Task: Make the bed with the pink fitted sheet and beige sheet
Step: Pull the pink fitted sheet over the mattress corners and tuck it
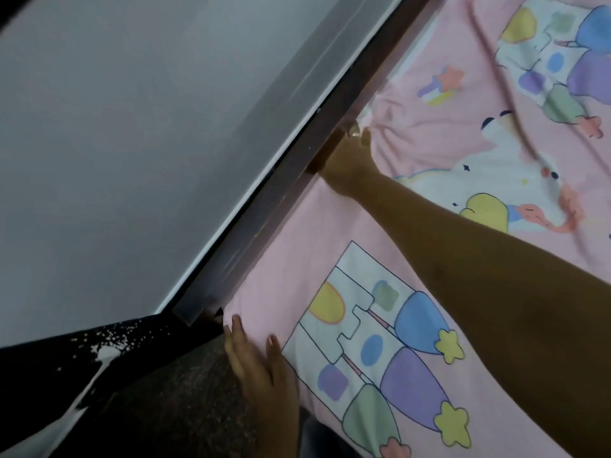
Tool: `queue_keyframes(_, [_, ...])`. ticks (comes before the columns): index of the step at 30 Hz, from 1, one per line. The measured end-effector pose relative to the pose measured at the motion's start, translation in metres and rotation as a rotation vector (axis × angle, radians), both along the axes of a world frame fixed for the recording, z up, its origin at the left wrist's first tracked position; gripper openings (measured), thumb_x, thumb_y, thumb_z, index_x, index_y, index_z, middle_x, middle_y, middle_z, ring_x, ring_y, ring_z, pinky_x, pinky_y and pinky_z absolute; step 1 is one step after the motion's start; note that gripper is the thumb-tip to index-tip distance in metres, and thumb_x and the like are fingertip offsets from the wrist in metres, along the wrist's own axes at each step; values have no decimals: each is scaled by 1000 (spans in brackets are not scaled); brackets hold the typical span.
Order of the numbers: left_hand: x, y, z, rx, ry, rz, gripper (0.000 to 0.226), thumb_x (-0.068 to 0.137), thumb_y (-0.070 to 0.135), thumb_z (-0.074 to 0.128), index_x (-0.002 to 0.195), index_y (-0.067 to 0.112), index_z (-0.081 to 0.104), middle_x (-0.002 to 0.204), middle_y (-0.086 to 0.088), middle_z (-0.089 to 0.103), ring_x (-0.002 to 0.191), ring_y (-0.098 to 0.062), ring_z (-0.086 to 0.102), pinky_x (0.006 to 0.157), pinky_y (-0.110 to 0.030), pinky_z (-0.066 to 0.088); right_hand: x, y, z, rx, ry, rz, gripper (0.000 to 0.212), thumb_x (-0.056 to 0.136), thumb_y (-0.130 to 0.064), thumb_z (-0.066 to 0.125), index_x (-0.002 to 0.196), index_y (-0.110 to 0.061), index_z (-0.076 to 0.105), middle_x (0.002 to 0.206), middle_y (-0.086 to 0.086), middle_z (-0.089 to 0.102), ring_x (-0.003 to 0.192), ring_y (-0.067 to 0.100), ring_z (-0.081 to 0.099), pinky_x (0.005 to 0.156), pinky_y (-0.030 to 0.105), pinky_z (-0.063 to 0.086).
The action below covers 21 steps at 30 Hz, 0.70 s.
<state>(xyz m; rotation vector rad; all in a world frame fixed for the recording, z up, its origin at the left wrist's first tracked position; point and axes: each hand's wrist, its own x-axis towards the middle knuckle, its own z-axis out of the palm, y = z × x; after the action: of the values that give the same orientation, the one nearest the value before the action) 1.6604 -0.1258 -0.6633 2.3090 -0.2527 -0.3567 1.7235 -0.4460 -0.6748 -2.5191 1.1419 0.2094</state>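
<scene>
**Pink hem lies along the rail, with your right hand nearer to it**

Head view: the pink fitted sheet with pastel cartoon prints covers the mattress and runs diagonally from the near corner at lower centre up toward the top right. Its long edge sits tight against the dark brown wooden bed rail, which lies beside the plain grey wall.

Your right hand reaches far across the bed to that edge. Its fingertips are closed narrowly on a bunch of hem, right where the gathers fan out just beside the rail.

Your left hand lies flat with straight fingers on the sheet at the near corner, holding nothing and simply pressing the cloth down.

The slack edge lies beyond your right fingertips, farther up the rail and away from you. Below the right hand, the stretch toward the left hand already looks smooth. The next tuck therefore likely goes downward into the gap between mattress and rail, working along that line, and your right hand is the one placed for it.

The beige sheet is not in view.
</scene>
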Motion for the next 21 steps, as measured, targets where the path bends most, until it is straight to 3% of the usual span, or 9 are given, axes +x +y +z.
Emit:
queue_keyframes(3, [1, -14, 2, 169, -156, -186, 59, 86, 41, 46, 137, 10, 45, 149, -17, 30, 131, -40, 34, 98, -61, 38, -50, 21, 8, -73, -135, 96, 61, 97, -44, 35, 147, -9, 31, 156, 13, 23, 145, 36, 14, 116, 51, 19])
queue_keyframes(6, [-8, -38, 4, 376, -256, -425, 49, 83, 26, 63, 129, 10, 53, 139, -22, 47, 124, -44, 45, 87, -71, 35, -107, 44, 1, -142, -206, 10, 63, 90, -42, 33, 143, -10, 40, 147, 13, 41, 134, 40, 38, 106, 53, 35])
queue_keyframes(8, [-18, -61, 7, 471, -238, -587, 60, 72, 23, 79, 126, 10, 58, 133, -21, 53, 118, -46, 52, 80, -74, 36, -149, 41, 1, -198, -167, -85, 58, 88, -39, 37, 138, -12, 48, 140, 13, 50, 127, 41, 47, 99, 57, 41])
queue_keyframes(12, [-29, -102, 12, 552, -310, -868, 76, 52, 28, 90, 121, 12, 63, 127, -18, 59, 112, -43, 58, 74, -67, 46, -223, 4, 8, -269, 2, -315, 52, 82, -32, 50, 131, -14, 57, 133, 15, 56, 120, 42, 53, 90, 61, 45])
queue_keyframes(15, [-33, -130, 9, 656, -329, -986, 82, 46, 34, 92, 121, 16, 64, 127, -15, 60, 112, -39, 59, 74, -64, 48, -262, -31, 16, -250, 137, -482, 53, 93, -29, 47, 143, -16, 41, 146, 14, 41, 134, 38, 38, 103, 54, 38])
queue_keyframes(17, [-39, -152, 9, 661, -363, -1050, 83, 51, 37, 89, 126, 16, 60, 131, -15, 57, 117, -39, 56, 80, -63, 47, -287, -52, 19, -168, 187, -587, 58, 96, -32, 48, 148, -16, 26, 150, 11, 29, 138, 36, 26, 106, 49, 32])
queue_keyframes(21, [-61, -191, 5, 592, -389, -1106, 78, 85, 43, 61, 150, 28, 20, 156, -7, 21, 143, -31, 21, 106, -56, 28, -312, -89, 25, -181, 287, -644, 61, 91, -57, 46, 132, -13, 40, 130, 11, 47, 121, 33, 44, 90, 42, 38])
